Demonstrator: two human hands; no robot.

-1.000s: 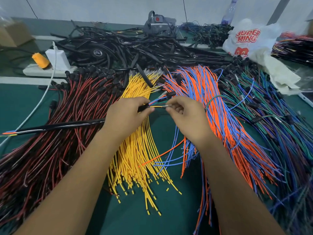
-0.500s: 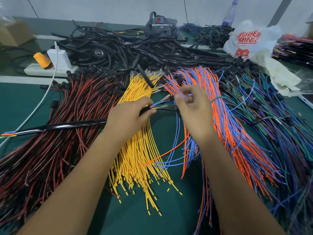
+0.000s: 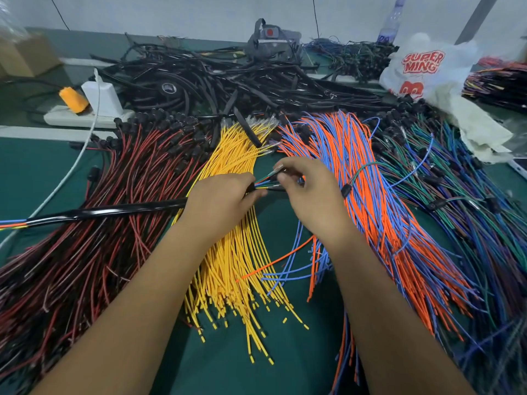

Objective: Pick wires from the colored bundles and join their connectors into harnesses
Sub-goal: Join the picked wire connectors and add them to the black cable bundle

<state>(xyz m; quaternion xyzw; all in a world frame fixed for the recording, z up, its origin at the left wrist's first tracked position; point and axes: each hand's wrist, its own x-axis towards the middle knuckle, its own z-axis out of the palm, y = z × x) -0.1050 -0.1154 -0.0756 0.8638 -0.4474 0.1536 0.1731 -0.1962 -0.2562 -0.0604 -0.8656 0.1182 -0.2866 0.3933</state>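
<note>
Left hand (image 3: pixel 225 199) still grips the end of the black sleeved harness (image 3: pixel 114 210), which lies across the red-black bundle (image 3: pixel 119 201) toward the table's left edge, coloured leads (image 3: pixel 263 181) fanning from its mouth. Right hand (image 3: pixel 308 189) has dropped back from the orange-blue bundle (image 3: pixel 350 166) since half a second ago and now pinches those lead tips and a connector, just beside the left thumb. Yellow bundle (image 3: pixel 236 252) lies under both wrists, mid-table; green-blue bundle (image 3: pixel 456 195) sits toward the right edge.
</note>
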